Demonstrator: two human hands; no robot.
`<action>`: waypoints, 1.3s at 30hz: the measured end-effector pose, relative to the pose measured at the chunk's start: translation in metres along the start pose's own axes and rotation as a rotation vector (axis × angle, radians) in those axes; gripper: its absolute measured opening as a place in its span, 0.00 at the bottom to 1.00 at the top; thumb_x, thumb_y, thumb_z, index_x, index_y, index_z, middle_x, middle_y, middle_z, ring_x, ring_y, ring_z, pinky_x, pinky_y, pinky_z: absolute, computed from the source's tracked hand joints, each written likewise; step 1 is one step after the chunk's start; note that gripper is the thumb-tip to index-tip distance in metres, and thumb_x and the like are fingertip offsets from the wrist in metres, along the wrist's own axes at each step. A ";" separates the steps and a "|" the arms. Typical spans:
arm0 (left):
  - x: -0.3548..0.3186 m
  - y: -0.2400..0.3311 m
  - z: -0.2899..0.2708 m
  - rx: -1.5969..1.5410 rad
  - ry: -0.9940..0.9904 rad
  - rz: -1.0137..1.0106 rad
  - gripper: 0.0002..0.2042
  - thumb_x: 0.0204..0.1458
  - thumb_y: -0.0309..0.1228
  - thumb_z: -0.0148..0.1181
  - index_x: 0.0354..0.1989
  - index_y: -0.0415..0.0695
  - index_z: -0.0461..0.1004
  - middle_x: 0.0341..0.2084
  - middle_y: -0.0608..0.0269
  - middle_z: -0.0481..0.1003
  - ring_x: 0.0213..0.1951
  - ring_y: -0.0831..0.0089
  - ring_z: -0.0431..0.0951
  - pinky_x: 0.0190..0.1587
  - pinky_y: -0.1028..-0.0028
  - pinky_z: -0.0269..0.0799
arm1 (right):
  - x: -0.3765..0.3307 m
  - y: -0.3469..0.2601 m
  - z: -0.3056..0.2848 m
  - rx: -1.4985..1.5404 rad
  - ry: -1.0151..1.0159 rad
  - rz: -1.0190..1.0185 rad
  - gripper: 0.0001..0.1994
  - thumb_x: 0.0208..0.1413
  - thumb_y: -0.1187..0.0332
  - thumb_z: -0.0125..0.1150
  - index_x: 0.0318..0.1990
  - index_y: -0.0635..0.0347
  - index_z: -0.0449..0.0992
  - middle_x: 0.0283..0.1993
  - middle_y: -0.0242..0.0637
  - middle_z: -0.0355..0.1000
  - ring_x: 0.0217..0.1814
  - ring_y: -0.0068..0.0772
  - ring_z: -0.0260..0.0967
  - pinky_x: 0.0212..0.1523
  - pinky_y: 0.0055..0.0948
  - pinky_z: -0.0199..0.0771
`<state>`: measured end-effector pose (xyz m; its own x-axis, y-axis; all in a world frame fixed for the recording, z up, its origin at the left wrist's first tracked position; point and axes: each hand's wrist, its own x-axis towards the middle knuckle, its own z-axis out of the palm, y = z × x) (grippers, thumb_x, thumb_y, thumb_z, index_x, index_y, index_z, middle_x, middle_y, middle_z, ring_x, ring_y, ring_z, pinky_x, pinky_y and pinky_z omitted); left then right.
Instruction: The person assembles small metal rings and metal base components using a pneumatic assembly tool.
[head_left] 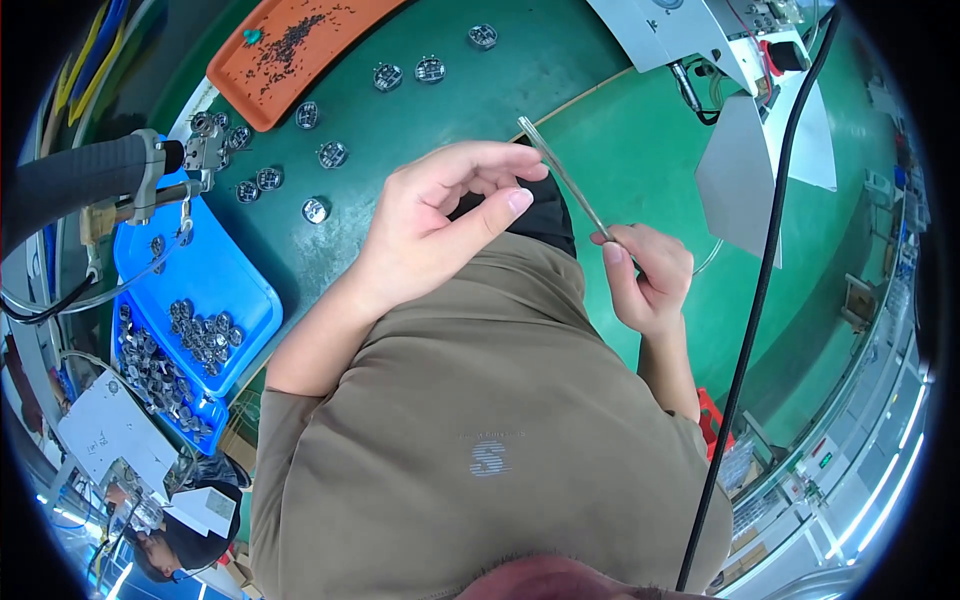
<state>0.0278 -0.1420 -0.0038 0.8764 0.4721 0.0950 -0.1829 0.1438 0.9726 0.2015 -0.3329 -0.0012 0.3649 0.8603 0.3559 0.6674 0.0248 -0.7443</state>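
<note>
My right hand (650, 275) is shut on a pair of thin metal tweezers (565, 175), whose tips point up and to the left over the green mat (420, 110). My left hand (450, 210) is raised beside them, its thumb and forefinger curved toward each other with a gap between; I see nothing in it. The tweezer tips sit just above that hand's forefinger. Several small round metal parts (316, 210) lie scattered on the mat beyond my left hand. My olive shirt (480, 420) fills the lower middle.
An orange tray (290, 50) of tiny dark bits lies at the top left. Blue trays (210, 280) with several metal parts are at the left, beside a grey-handled power tool (100, 175). A black cable (765, 260) runs down the right. White sheets (745, 175) and a grey machine (665, 35) are top right.
</note>
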 end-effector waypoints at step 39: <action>0.025 0.013 0.008 0.659 -0.089 0.567 0.15 0.45 0.17 0.67 0.43 0.37 0.81 0.41 0.53 0.84 0.38 0.61 0.85 0.36 0.71 0.78 | 0.025 0.033 0.052 0.008 -0.121 -0.160 0.04 0.46 0.77 0.66 0.30 0.62 0.78 0.24 0.38 0.72 0.24 0.43 0.72 0.25 0.38 0.72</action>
<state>0.0510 -0.1355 0.0130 0.7679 0.2461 0.5913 -0.3316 -0.6372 0.6958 0.1986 -0.2845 -0.0462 0.1737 0.8999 0.4000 0.7052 0.1698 -0.6884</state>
